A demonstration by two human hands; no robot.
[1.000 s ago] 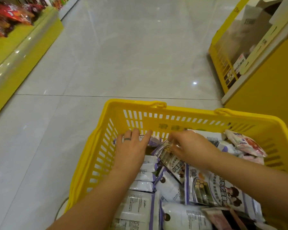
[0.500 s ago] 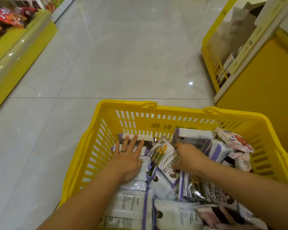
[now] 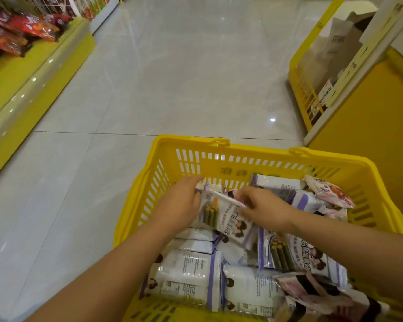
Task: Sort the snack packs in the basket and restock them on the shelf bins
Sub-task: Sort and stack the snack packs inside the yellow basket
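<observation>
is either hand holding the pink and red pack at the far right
No, the pink and red pack lies apart at the basket's far right, while the left hand and right hand both hold a purple-edged pack.

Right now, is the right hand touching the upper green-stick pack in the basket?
Touching. The head view shows the right hand with fingers curled over the top edge of the upper green-stick pack, no gap between them.

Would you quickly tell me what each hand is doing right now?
Left hand: against the left edge of the green-stick snack pack; grip cannot be told.
Right hand: pinches the same pack's top edge.
</observation>
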